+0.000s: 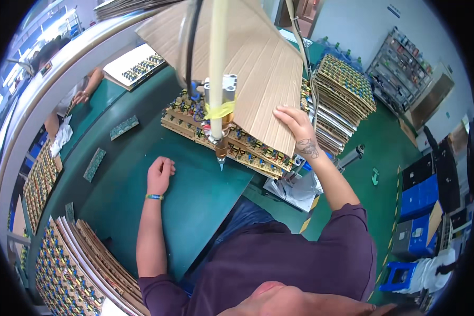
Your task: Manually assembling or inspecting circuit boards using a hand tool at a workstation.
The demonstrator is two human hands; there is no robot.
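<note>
Right of centre, fingers of right hand lie over edge of cardboard sheet, thumb hidden, pinch can't be told; left hand loosely curled on green table, centre-left. Sheet tilts above component boards, upper centre: best handled evenly, clear of nozzle.

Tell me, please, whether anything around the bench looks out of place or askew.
The cardboard sheet slants over the stacked circuit boards, with the right hand at its edge. One small green board and another lie loose at left, angled differently, unlike the stack. No spill shows.
</note>
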